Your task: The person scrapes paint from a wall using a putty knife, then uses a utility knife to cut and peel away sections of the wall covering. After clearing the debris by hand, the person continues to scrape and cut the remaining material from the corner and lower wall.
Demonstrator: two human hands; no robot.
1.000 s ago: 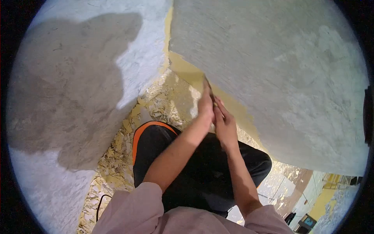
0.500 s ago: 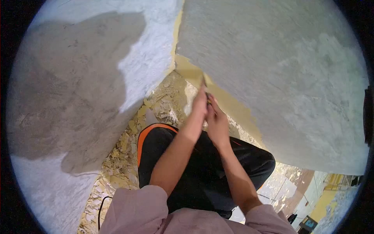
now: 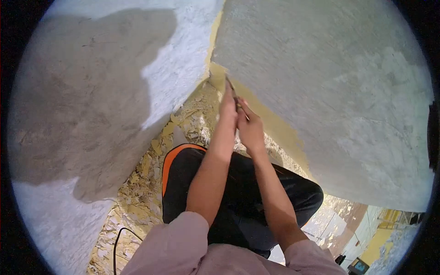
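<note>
Both my hands are together on a slim scraper [image 3: 232,86], low in the corner where two walls meet. My right hand [image 3: 250,130] is closed around its handle. Just ahead and to the left, my left hand [image 3: 228,107] grips the same tool, its fingers lying along it toward the blade. The blade's edge touches or nearly touches a yellow paint strip [image 3: 277,121] along the foot of the right wall [image 3: 321,91]. My hands hide most of the handle.
Yellow paint flakes [image 3: 142,183] litter the floor between my knees and the left wall [image 3: 91,114]. A thin yellow line [image 3: 214,34] runs up the corner. A black cable [image 3: 117,238] lies at lower left. A dark device [image 3: 360,266] sits at lower right.
Both hands and the scraper have moved up and left, closer to the corner. The yellow strip near the corner looks narrower where the blade was. The view has shifted slightly.
</note>
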